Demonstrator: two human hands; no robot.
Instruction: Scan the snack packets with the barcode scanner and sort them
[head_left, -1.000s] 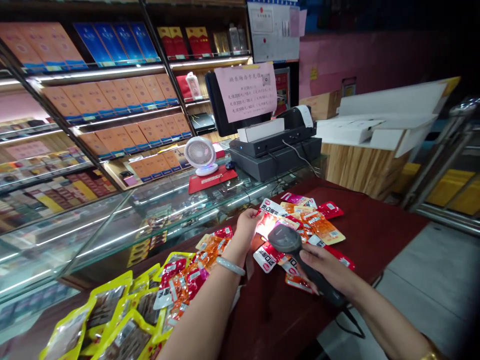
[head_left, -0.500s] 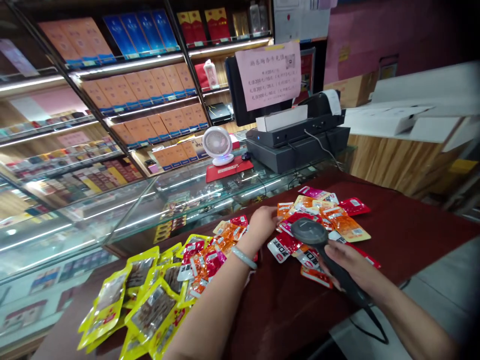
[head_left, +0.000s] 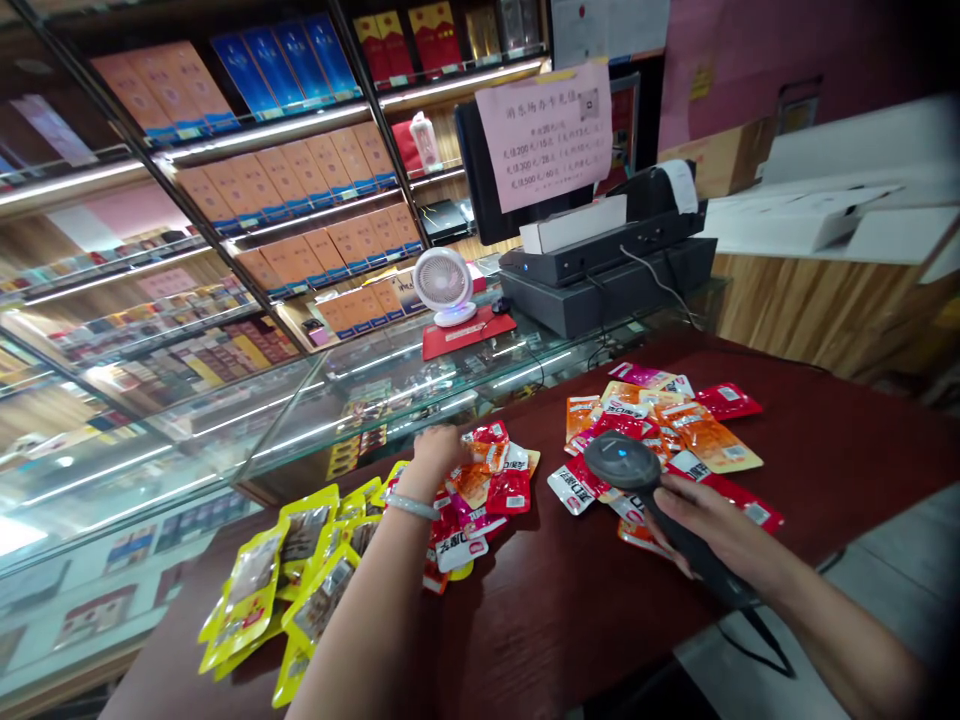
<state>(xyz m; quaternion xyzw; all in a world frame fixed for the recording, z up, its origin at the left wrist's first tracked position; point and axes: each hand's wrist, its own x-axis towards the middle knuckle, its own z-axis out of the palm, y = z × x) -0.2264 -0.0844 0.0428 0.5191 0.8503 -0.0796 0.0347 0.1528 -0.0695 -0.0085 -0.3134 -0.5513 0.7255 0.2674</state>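
Observation:
My right hand [head_left: 705, 525] is wrapped round the handle of a dark barcode scanner [head_left: 622, 462], its head above a pile of red, orange and white snack packets [head_left: 720, 430]. My left hand [head_left: 441, 450], with a pale bangle on the wrist, is over the left edge of a middle pile of similar snack packets [head_left: 510, 490]. Its fingers are curled and pinch an orange snack packet [head_left: 489, 456], the fingertips partly hidden. To the left of that forearm lie several yellow snack bags [head_left: 259, 580] with clear windows, partly covered by my arm.
The packets lie on a dark red tabletop [head_left: 540, 620]. Behind it runs a glass display counter [head_left: 360, 380] with a white fan [head_left: 442, 285], a red mat [head_left: 469, 333] and a cash register [head_left: 607, 290]. Shelves of boxes [head_left: 300, 180] stand at the back. The scanner's cable [head_left: 757, 650] hangs down.
My left hand has moved left, from the right-hand packet pile to the middle pile. The scanner stays over the right pile, and a blue light now shows on it. The view has shifted slightly.

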